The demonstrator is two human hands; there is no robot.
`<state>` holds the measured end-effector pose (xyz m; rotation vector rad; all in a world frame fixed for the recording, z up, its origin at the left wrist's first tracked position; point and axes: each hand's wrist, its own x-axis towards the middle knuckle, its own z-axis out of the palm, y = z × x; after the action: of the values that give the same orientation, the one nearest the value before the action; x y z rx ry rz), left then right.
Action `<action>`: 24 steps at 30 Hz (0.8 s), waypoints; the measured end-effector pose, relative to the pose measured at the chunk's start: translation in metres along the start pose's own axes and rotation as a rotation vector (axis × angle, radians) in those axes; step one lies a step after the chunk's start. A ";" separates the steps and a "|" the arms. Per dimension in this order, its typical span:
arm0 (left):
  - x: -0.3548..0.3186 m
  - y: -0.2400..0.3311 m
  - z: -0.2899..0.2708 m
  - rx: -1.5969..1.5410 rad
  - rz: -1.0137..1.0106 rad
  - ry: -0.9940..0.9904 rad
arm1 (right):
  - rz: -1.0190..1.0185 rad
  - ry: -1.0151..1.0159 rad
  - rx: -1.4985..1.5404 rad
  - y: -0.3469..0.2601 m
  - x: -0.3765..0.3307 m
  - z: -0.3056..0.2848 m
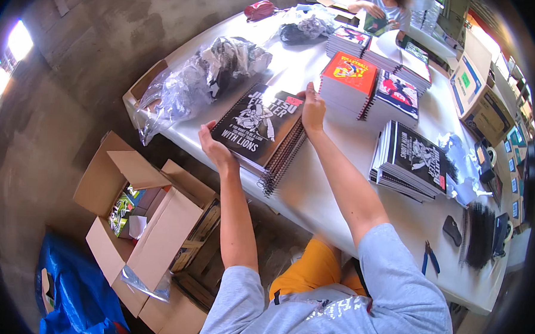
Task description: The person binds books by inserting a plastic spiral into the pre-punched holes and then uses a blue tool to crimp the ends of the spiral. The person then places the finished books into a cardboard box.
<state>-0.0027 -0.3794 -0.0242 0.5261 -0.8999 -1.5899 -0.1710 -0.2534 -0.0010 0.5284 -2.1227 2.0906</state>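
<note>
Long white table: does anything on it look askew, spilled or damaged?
On the long white table, the stack of black-covered books right of the person's right forearm looks askew: its edges fan out unevenly. At left, crumpled clear plastic droops past the table edge, looking untidy. No spill or damage shows.

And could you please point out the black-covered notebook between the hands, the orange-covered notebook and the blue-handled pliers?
Black-covered notebook [258,123], head view: front cover.
Orange-covered notebook [350,73], head view: front cover.
Blue-handled pliers [433,261], head view: one handle.
</note>
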 end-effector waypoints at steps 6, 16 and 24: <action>-0.014 0.003 0.014 0.137 0.149 0.084 | -0.397 0.014 -0.291 -0.011 0.018 -0.052; -0.099 0.110 0.026 0.044 0.712 0.256 | 0.359 0.179 -0.964 0.032 -0.003 -0.446; -0.245 0.062 0.106 0.078 0.398 -0.703 | -0.026 0.318 -0.345 -0.054 -0.072 -0.429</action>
<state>0.0103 -0.1167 0.0540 -0.1876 -1.4882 -1.3759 -0.1548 0.1820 0.0444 0.1669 -2.1957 1.6100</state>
